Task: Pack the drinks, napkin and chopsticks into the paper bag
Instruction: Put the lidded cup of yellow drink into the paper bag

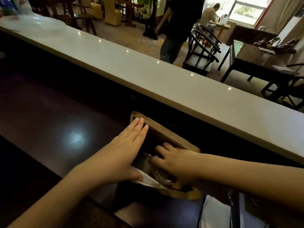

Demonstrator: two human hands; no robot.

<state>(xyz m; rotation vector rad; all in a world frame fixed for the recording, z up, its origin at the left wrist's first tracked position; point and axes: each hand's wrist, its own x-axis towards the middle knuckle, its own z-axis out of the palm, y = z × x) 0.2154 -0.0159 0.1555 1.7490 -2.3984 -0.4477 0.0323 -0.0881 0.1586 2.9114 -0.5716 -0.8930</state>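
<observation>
- The paper bag (pixel 166 129) stands open on the dark counter (pixel 49 112), just below the pale raised ledge (pixel 131 66).
- The left hand (pixel 121 152) lies flat against the bag's near-left wall, fingers straight and together, holding nothing; the thumb tucks over the rim and keeps the mouth open.
- The right hand (pixel 177 163) reaches into the mouth, fingers curled over a clear-lidded drink cup (pixel 160 176) that sits low inside the bag.
- Judged from this, the step in hand is seating the drink. It goes best if the cup is pressed straight down and kept upright while the left palm braces the wall so the paper does not fold in.
- Something white, probably the napkin (pixel 148 180), shows at the near inner edge beside the cup; it could get trapped or crumpled under the cup's side.
- A second drink cannot be made out in the bag's dark interior, and no chopsticks are visible anywhere.
- A whitish sheet or wrapper (pixel 215 211) lies on the counter near the bag's right corner; what it is cannot be told.
- Beyond the ledge a standing person (pixel 177 27), dark chairs (pixel 202 51) and tables are well apart and obstruct nothing.
- The ledge is close behind the bag, leaving little room to tilt it away.
</observation>
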